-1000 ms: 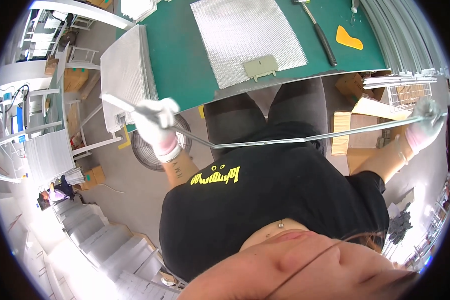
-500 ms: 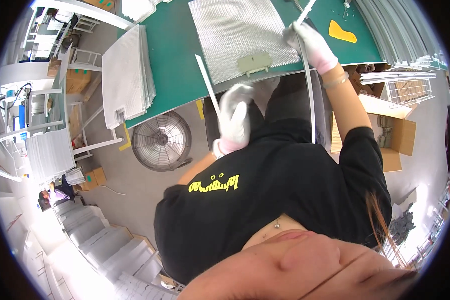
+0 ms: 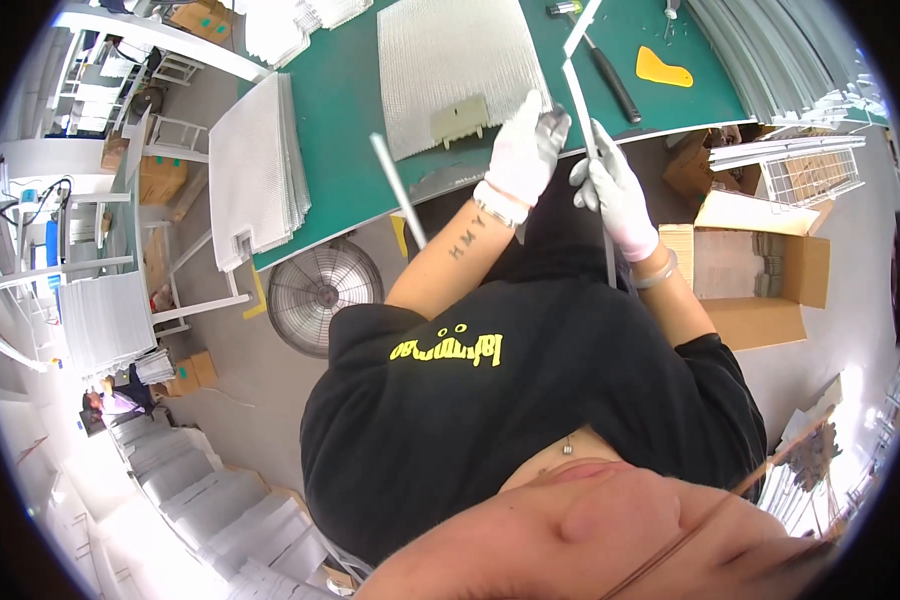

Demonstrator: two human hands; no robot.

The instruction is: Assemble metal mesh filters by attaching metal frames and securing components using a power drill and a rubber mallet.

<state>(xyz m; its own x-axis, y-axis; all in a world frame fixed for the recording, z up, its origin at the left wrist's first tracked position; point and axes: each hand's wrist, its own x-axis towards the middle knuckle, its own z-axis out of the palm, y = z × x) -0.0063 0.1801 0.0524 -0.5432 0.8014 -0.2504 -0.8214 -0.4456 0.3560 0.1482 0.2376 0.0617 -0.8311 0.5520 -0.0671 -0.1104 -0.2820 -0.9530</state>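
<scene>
My right hand (image 3: 620,195), in a white glove with grey fingertips, is closed round a long, thin white metal strip (image 3: 582,100) that runs from the table down toward my lap. At its upper part the strip meets another piece at an angle. My left hand (image 3: 523,155), gloved too, hovers by the front right corner of a silvery mesh panel (image 3: 460,60), fingers partly curled and apart, nothing visible in them. A greenish-beige block (image 3: 460,122) sits on the panel's near edge. Left of the panel, a second white strip (image 3: 398,190) juts over the table edge.
On the green table (image 3: 340,110) lie a black-handled hammer (image 3: 612,85) and a yellow scraper (image 3: 663,68). Stacked mesh panels (image 3: 255,165) stand at left, long grey profiles (image 3: 770,65) at right. Below are a floor fan (image 3: 325,295) and an open cardboard box (image 3: 770,285).
My left hand has moved right and up to the panel's corner. My right hand has slid down the strip toward me, uncovering the hammer. The block and panel appear shifted left.
</scene>
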